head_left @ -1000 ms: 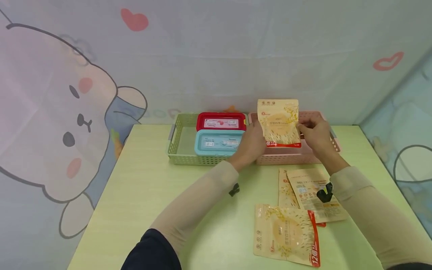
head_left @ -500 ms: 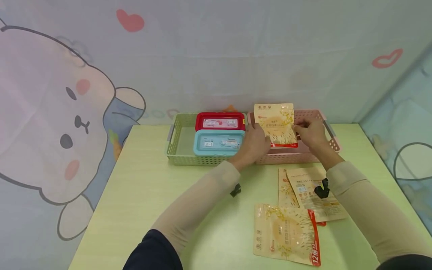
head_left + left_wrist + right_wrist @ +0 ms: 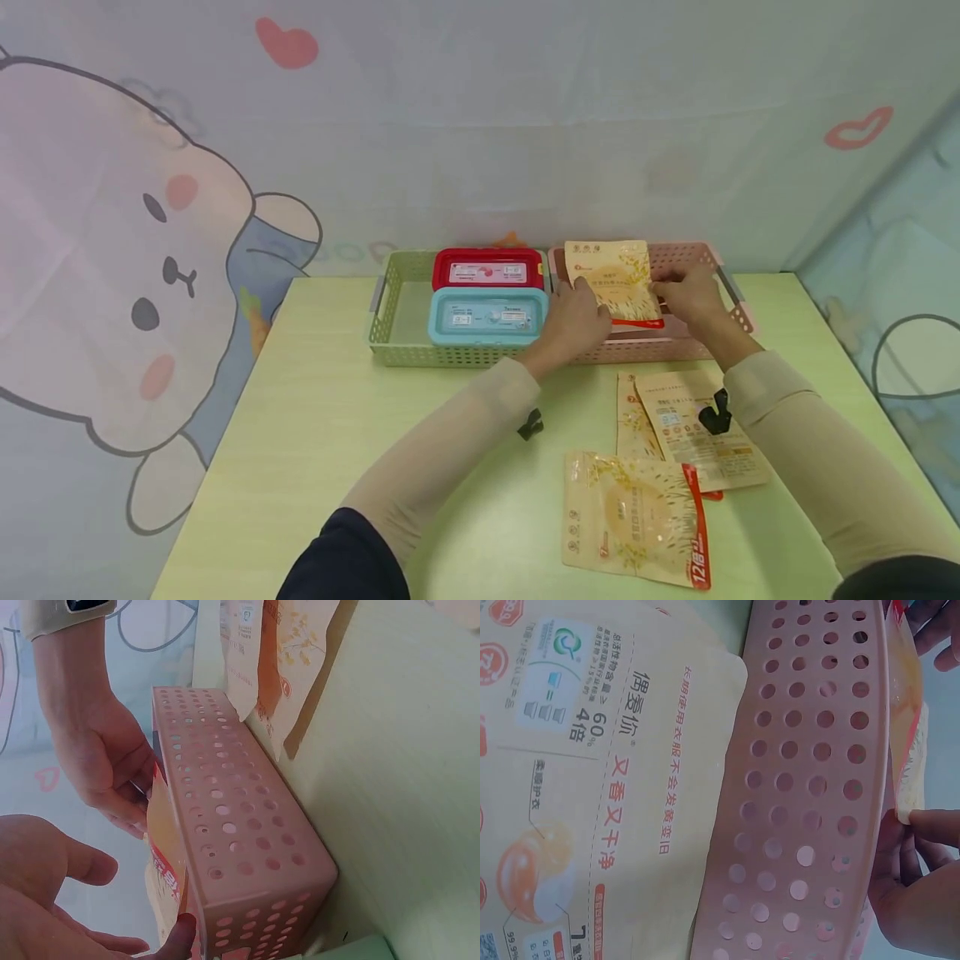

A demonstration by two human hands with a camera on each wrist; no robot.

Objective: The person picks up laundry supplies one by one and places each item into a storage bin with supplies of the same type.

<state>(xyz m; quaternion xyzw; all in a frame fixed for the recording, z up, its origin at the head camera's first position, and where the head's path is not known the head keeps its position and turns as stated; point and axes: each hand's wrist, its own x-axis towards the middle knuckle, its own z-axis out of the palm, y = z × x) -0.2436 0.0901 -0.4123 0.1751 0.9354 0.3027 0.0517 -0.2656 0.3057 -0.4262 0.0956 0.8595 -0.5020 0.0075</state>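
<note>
A cream stand-up pouch (image 3: 617, 282) with a red bottom strip lies tilted in the pink perforated basket (image 3: 633, 353), its top against the far side. At the pouch's left edge, my left hand (image 3: 572, 323) holds it between thumb and fingers. My right hand (image 3: 692, 298) pinches the lower right edge; the right wrist view shows thumb and fingers on the pouch's (image 3: 906, 742) corner. Several similar pouches lie on the table: a front pouch (image 3: 633, 521), and behind it a back-side-up pouch (image 3: 701, 429) overlapping another pouch (image 3: 636, 421).
Left of the pink basket stands a green perforated basket (image 3: 401, 357). It holds a red-lidded box (image 3: 487, 260) and a light blue box (image 3: 487, 333). A printed cloth (image 3: 480, 108) hangs behind the table (image 3: 300, 467).
The pouch has come down and tilted back into the pink basket, with both hands moving along with it. The baskets, boxes and pouches on the table stay put.
</note>
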